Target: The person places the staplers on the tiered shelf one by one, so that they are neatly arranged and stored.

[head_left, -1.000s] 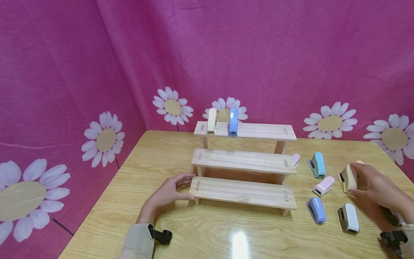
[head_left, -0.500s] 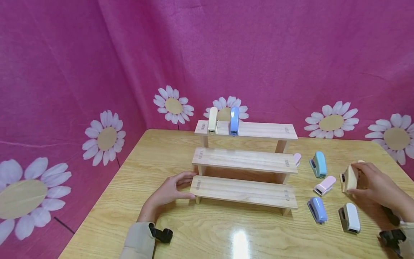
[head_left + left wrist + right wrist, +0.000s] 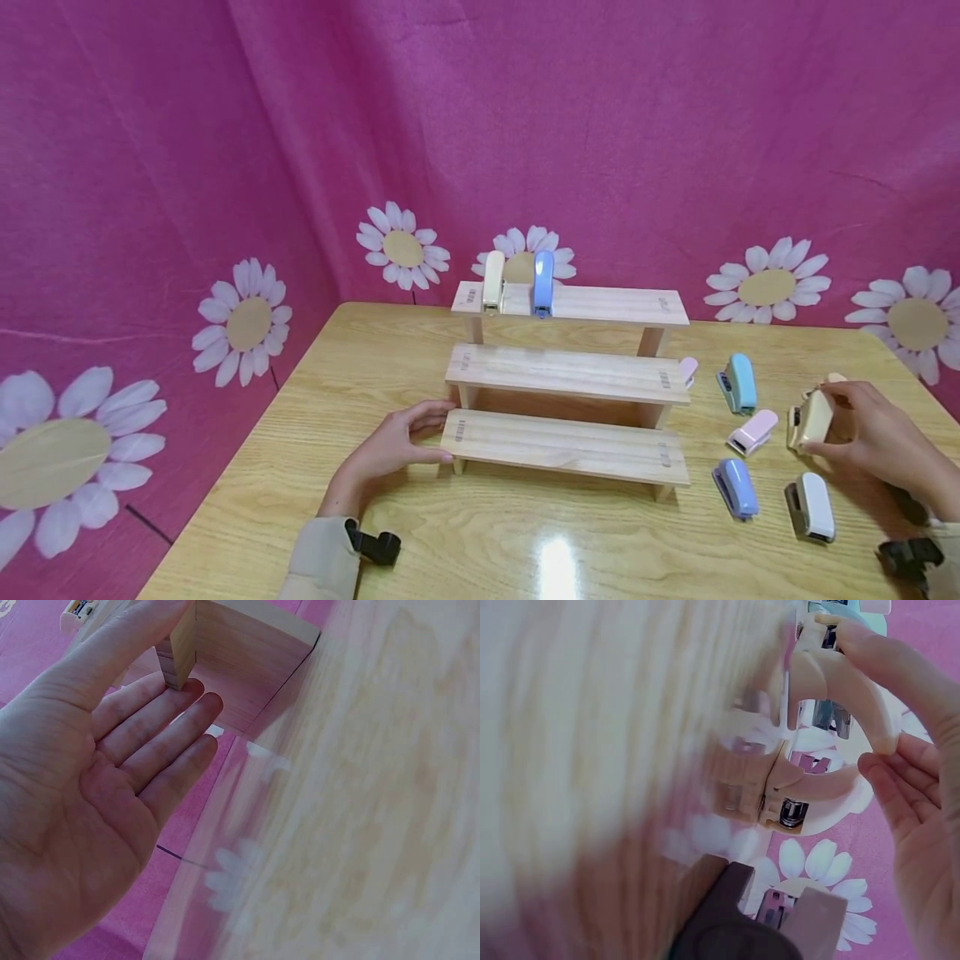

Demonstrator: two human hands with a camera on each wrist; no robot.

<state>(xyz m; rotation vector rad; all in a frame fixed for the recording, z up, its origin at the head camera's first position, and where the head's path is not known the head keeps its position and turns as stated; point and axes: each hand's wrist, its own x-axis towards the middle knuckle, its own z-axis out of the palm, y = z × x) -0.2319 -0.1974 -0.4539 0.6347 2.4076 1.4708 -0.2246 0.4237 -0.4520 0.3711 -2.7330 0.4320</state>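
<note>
My right hand (image 3: 873, 421) pinches a cream mini stapler (image 3: 813, 421) at the right of the table. In the right wrist view the thumb and fingertips meet the curved stapler (image 3: 862, 701), close to the tabletop. Another peach-cream stapler (image 3: 817, 799) stands beside it, and in the head view it is mostly hidden by the hand. My left hand (image 3: 393, 437) holds the left end of the lowest step of a three-tier wooden shelf (image 3: 566, 446). Its thumb is at the front corner and its fingers lie behind the end piece (image 3: 180, 652), as the left wrist view shows.
A cream stapler (image 3: 492, 282) and a blue stapler (image 3: 543, 283) stand on the top tier. Right of the shelf lie turquoise (image 3: 738, 383), pink (image 3: 752, 432), periwinkle (image 3: 737, 487) and white (image 3: 813, 507) staplers. Another pink one (image 3: 687, 369) is partly behind the shelf. A flowered pink cloth (image 3: 637, 150) hangs behind.
The cream stapler in my right hand has turned and tilted slightly, shifting a little to the right with the fingers. My left hand keeps its place on the shelf.
</note>
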